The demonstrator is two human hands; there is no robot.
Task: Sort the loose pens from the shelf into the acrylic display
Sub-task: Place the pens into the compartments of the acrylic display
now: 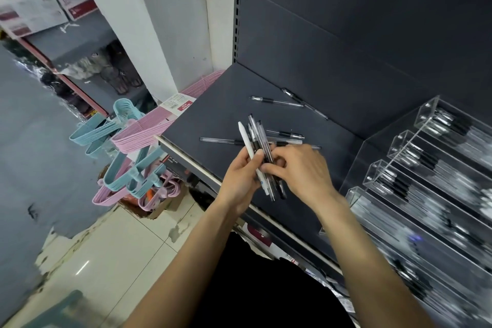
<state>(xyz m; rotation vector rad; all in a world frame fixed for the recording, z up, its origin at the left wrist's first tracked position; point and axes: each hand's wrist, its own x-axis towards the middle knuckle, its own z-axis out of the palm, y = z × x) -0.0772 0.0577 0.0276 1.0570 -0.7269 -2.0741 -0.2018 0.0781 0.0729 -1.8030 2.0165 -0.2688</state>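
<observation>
Acrylic display [399,157] stood at right w/ pens. Left hand [241,178] gripped pen bundle [262,141]; right hand [298,168] pinched it over shelf [213,114].

Left hand [243,177]: forearm bare, reaching up from lower centre; fingers curled round a bundle of pens [262,157], thumb side toward the right hand, the pens standing out above and below the fist.
Right hand [300,168]: forearm bare, coming in from lower right; back of hand up, fingers bent, fingertips [269,167] pinching the same bundle just beside the left hand's fingers.
</observation>
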